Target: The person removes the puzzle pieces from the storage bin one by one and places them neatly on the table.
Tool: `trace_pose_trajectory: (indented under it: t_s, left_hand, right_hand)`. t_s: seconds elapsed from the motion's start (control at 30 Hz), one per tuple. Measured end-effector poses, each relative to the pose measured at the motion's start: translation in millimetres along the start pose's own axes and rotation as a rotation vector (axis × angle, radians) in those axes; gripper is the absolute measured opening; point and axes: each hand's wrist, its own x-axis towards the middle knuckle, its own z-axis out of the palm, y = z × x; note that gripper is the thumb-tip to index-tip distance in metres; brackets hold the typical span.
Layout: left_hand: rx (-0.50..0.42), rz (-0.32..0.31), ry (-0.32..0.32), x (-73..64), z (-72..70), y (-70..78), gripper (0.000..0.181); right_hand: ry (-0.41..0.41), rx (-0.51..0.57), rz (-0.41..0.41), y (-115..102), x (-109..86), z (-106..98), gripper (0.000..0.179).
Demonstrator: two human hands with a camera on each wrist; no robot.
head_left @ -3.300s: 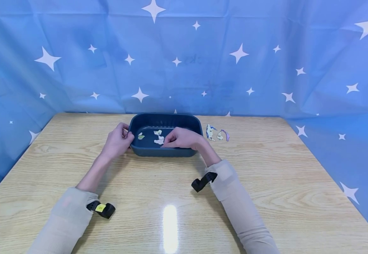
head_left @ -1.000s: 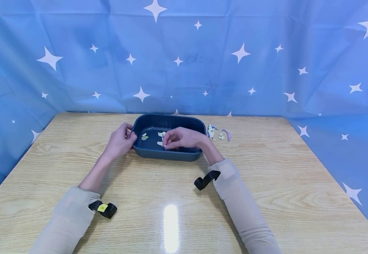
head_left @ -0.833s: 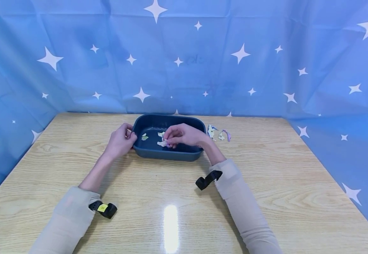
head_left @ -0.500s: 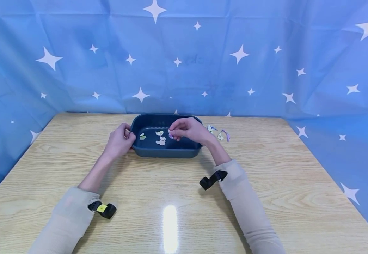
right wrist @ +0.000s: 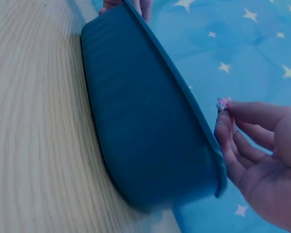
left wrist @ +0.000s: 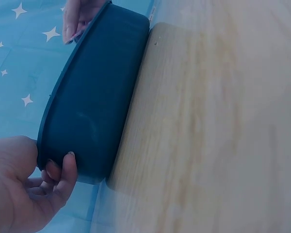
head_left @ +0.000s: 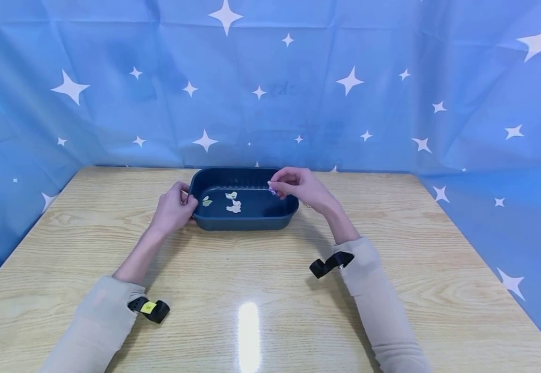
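Observation:
In the head view a dark blue rectangular basin stands upright on the table. My left hand grips its left end, with the thumb at the rim and curled fingers against the outer wall in the left wrist view. Above the basin's right end, my right hand pinches a small pink-purple scrap between thumb and fingertips. White irregular cut-outs lie on the basin floor near the middle. Two small green leaf-shaped pieces lie inside at the left.
The wooden table reaches back to a blue curtain printed with white stars. A black wrist camera is strapped on the right sleeve, and another camera on the left.
My right hand has risen from the basin floor and moved right with the pinched scrap. It now covers the cut-outs seen earlier on the table right of the basin. My left hand keeps its grip.

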Motion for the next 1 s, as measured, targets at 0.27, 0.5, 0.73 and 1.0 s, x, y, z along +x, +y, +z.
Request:
trace_pose_trajectory:
  t_s: [0.27,0.5,0.73,1.0]
  left_hand:
    - [-0.002,-0.006,-0.003,0.0,0.3,-2.0,0.030]
    - [-0.011,-0.004,-0.002,0.6,0.8,-2.2,0.031]
    - [-0.007,0.003,0.003,0.0,0.1,-0.8,0.031]
    - [-0.013,0.003,0.005,-0.2,0.3,-1.4,0.030]
  right_hand:
    - [0.075,-0.031,0.039,9.9,-20.6,-26.6,0.028]
    - [0.123,-0.080,0.061,20.4,-38.6,-51.5,0.029]
    - [0.142,-0.073,0.076,32.3,-53.1,-73.6,0.033]
    - [0.191,-0.102,0.135,45.6,-61.6,-93.2,0.032]
